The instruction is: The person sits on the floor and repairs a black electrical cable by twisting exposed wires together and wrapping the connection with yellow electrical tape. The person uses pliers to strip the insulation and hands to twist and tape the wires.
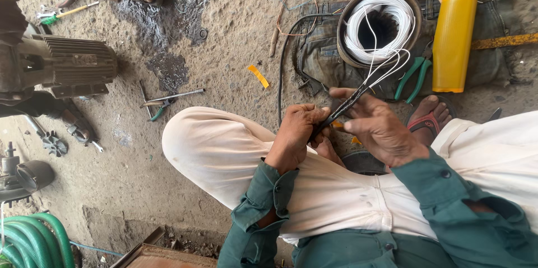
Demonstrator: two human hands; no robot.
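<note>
Pinching a thin black sleeve [342,108] mid-frame: left hand [294,133] clenched on its lower end, right hand [381,128] fingers guiding the top. White wires [386,63] feeding up to coil [381,27], upper right. Probably light, floppy, slippery; best gripped close to the sleeve mouth.

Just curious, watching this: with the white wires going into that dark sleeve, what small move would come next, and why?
Probably the right hand feeds the white wires a little further into the dark sleeve, while the left hand steadies its lower end. Loose wire loops stand out of the sleeve's upper end, and the wires run up to the white coil.
</note>
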